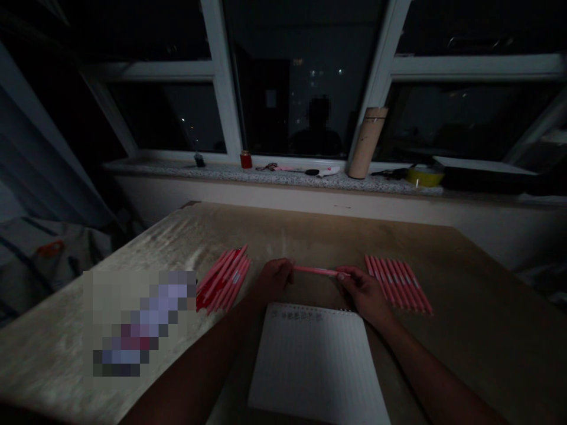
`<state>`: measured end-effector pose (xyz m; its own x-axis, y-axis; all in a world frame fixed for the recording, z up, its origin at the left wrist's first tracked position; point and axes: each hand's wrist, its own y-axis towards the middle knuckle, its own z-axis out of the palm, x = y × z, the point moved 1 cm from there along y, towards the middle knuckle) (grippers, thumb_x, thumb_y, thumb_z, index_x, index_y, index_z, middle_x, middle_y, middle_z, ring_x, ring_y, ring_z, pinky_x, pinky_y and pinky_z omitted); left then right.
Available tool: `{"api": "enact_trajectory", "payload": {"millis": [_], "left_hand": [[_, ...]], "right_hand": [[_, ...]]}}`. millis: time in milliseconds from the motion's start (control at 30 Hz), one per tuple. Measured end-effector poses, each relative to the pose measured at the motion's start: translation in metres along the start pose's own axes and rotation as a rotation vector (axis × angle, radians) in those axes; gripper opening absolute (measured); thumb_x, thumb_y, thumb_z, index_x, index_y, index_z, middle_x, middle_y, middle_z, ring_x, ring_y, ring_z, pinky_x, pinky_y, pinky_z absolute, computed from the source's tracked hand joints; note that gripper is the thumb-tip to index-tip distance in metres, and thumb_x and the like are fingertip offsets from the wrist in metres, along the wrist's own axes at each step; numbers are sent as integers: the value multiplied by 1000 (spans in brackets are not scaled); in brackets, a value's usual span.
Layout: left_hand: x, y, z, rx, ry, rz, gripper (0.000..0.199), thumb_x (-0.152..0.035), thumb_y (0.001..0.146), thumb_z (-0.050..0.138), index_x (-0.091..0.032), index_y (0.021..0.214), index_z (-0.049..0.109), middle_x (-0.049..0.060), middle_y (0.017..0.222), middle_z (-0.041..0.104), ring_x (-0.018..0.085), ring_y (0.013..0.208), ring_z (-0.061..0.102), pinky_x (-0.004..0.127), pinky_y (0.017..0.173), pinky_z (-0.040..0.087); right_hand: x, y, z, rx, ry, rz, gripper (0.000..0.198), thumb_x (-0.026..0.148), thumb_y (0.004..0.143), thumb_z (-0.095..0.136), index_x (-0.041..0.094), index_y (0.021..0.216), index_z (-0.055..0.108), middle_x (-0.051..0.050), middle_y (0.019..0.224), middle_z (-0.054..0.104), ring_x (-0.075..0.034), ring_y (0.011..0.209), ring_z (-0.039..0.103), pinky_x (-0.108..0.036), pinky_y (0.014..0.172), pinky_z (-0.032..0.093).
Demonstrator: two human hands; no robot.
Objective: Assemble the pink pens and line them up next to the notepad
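Observation:
Between my two hands a slim pink pen (pixel 316 270) with a pale label is held level above the table. My left hand (pixel 277 273) pinches its left end, and my right hand (pixel 359 288) has its fingers closed on the right end. Just below lies a spiral notebook (pixel 316 360), open at a lined page with some writing along the top. A loose heap of similar pink pens (pixel 225 277) rests left of my left hand, partly overlapping. To the right of my right hand, several more pink pens (pixel 396 283) lie side by side in a neat slanted row.
The brown table (pixel 310 230) stands against a wall under a dark window. A blurred-out object (pixel 146 319) lies on its left side. Along the stone sill (pixel 283 177) are a tall tan cylinder (pixel 367 141), a yellow tape roll (pixel 424 177) and a small red jar (pixel 245 159).

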<state>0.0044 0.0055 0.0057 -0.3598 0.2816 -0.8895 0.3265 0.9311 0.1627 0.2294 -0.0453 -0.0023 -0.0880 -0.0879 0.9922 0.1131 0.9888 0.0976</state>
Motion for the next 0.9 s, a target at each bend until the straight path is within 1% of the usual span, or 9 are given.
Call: {"api": "enact_trajectory", "payload": {"millis": [100,233,300,367,500,633,733,900], "left_hand": [[2,0,1,-10,-56,-17,45,-48,86,32,-15,61,50,-3,47,45,9,44,42,21,47,32],[3,1,2,22,-149,-24,33,-43,85,38,-16,70,48,-3,56,51,8,45,43,20,45,32],[2,1,2,35,-158,-29,29,-40,84,40,-16,70,48,-3,57,52,8,45,43,19,44,31],[1,1,1,31,-138,-21,30,-39,84,40,-16,68,48,-3,56,50,7,45,42,19,45,31],[0,0,0,-1,-48,-17,42,-46,86,35,-15,61,49,-3,48,44,8,45,42,20,47,32],[2,1,1,-14,-22,-45,49,-49,87,32,-15,58,51,-3,46,45,9,45,44,21,48,33],[1,1,1,-21,-73,-42,46,-49,86,33,-15,62,50,-4,48,46,9,44,44,21,47,34],[1,1,2,15,-145,-34,34,-45,84,42,-16,68,48,-4,53,50,8,44,44,19,45,32]], "right_hand": [[0,0,0,7,-5,11,38,50,68,65,18,88,64,3,56,54,-12,50,44,-23,46,28],[-1,0,0,-5,-1,10,38,49,67,65,18,88,64,2,58,56,-13,52,46,-24,47,30],[0,0,-1,-7,0,2,38,50,66,66,18,87,64,2,57,56,-13,51,46,-24,47,30],[0,0,-1,-3,1,-8,38,50,66,66,19,86,64,2,56,56,-13,51,46,-24,47,30],[-3,1,-1,2,-23,-29,36,48,69,64,18,88,64,1,60,57,-13,54,47,-24,49,32],[-8,2,-2,14,-26,-13,37,48,71,63,17,91,63,1,62,57,-13,54,47,-23,48,32],[-8,3,-3,18,-29,-9,39,49,71,62,16,92,62,2,60,56,-12,53,46,-23,47,31],[-4,1,-1,6,-37,-4,42,53,69,63,17,90,62,3,57,53,-11,50,44,-22,45,29]]}}
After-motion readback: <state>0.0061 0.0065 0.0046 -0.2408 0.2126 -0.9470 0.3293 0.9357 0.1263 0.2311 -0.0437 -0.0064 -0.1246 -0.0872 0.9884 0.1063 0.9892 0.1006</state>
